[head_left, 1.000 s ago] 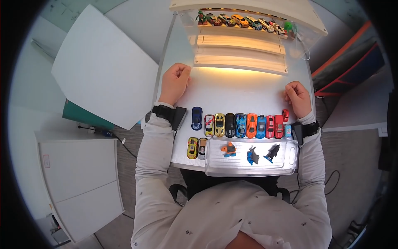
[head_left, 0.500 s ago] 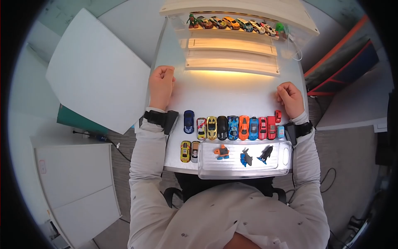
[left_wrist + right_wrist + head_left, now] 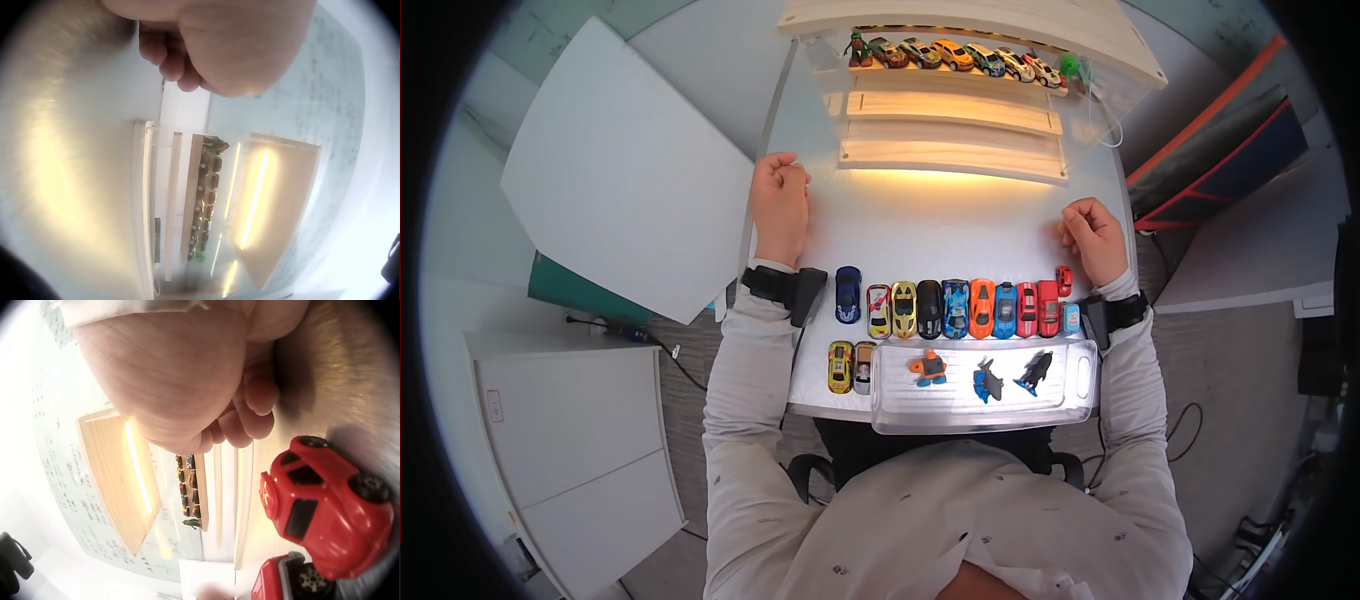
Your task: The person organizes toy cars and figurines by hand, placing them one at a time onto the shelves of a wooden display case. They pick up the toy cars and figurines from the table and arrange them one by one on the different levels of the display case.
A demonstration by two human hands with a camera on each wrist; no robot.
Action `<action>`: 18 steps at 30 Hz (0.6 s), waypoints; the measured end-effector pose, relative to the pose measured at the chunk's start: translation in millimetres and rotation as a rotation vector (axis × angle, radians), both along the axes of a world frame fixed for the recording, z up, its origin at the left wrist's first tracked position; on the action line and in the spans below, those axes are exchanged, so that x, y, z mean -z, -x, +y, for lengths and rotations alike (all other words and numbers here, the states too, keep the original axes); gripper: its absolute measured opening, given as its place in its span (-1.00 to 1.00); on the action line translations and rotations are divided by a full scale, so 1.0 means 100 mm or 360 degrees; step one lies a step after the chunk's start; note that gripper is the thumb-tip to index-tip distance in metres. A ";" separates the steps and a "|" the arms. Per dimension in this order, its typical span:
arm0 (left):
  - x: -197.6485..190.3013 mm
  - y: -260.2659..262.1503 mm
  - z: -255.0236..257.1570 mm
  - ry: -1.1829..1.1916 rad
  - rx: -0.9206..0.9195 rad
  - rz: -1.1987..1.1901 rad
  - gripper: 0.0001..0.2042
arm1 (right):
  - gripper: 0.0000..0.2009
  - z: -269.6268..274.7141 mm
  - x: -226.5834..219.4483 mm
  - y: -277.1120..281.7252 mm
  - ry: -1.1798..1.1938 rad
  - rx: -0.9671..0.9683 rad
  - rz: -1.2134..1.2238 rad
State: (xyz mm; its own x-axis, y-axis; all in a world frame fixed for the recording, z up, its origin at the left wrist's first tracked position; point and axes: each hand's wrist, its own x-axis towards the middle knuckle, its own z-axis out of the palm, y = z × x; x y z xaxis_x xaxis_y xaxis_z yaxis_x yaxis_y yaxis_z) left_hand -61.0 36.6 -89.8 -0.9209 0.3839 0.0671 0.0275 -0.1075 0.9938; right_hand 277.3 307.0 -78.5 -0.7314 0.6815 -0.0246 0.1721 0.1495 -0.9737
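Observation:
My left hand (image 3: 782,210) rests at the table's left edge, its fingers loosely curled around nothing. On the right side my right hand (image 3: 1097,238) lies likewise, beyond a small red toy car (image 3: 1064,281). That car looms large beside the hand in the right wrist view. A dark blue toy car (image 3: 848,295) stands nearest to the left wrist. Between the wrists runs a row of several toy cars, among them an orange car (image 3: 982,308) and a black car (image 3: 930,308). A clear tray (image 3: 880,420) holds an orange-and-grey toy figure (image 3: 927,369) and two dark toy figures (image 3: 1032,372).
At the back stands a lit wooden shelf (image 3: 950,155); its top tier carries several toy cars and a green figure (image 3: 858,48). A yellow car (image 3: 840,367) and a silver-and-tan car (image 3: 863,367) sit left of the tray. White cabinet (image 3: 580,430) at the left.
The head view has shifted, so the whole scene sits further left. My left hand has moved slightly left, away from the shelf's lower corner. The right hand and the toys stay put.

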 end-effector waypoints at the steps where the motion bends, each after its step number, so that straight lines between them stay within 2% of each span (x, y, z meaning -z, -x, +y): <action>1: 0.02 0.01 -0.01 0.0028 0.0042 0.0029 -0.81 | -0.87 0.00 0.00 0.00 -0.0005 0.0005 0.0002; 10: 0.00 0.01 -0.04 0.0039 0.0106 -0.0025 -0.83 | -0.86 0.00 0.01 0.00 -0.0058 0.0011 -0.0016; 18: 0.05 0.03 -0.01 0.0008 0.0092 0.0078 -0.88 | -0.85 0.00 0.03 0.01 -0.0065 0.0053 -0.0023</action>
State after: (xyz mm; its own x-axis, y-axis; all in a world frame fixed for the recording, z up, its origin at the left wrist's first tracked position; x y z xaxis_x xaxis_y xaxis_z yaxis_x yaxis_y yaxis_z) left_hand -64.3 35.1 -94.7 -0.8929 0.4368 0.1096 0.0701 -0.1056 0.9919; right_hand 276.6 307.5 -81.6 -0.7082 0.7059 -0.0065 0.1915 0.1833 -0.9642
